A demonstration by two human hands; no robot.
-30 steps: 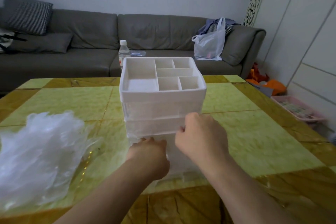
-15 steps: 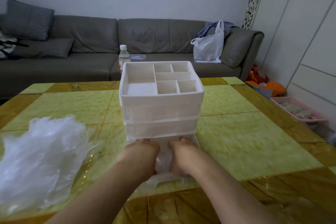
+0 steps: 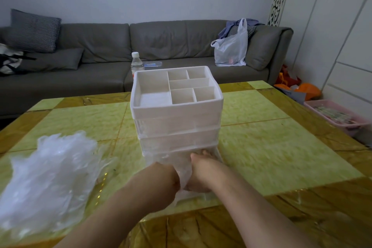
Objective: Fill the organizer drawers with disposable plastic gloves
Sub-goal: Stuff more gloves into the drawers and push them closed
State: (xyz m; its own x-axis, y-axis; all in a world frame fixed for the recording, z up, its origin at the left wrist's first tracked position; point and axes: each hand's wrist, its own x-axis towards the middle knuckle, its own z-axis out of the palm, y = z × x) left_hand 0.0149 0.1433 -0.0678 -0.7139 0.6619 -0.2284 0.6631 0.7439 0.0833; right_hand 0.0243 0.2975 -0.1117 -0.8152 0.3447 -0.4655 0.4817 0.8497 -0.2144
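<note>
The white organizer (image 3: 177, 110) stands mid-table, with open compartments on top and translucent drawers below. Its bottom drawer (image 3: 194, 197) is pulled out toward me. A wad of clear plastic gloves (image 3: 182, 171) sits in that drawer. My left hand (image 3: 163, 177) and my right hand (image 3: 201, 173) are both down in the drawer with curled fingers on the wad, one on each side. Their fingertips are hidden in the plastic. A large loose pile of gloves (image 3: 50, 177) lies on the table to the left.
The yellow-green tiled table (image 3: 271, 147) spreads out around the organizer. Behind it is a grey sofa (image 3: 100, 62) with a water bottle (image 3: 136, 63) and a white plastic bag (image 3: 231, 50). A pink basket (image 3: 338, 115) sits on the floor at right.
My right hand came down from the middle drawer front into the open bottom drawer beside my left hand. Both hands now press on the glove wad there.
</note>
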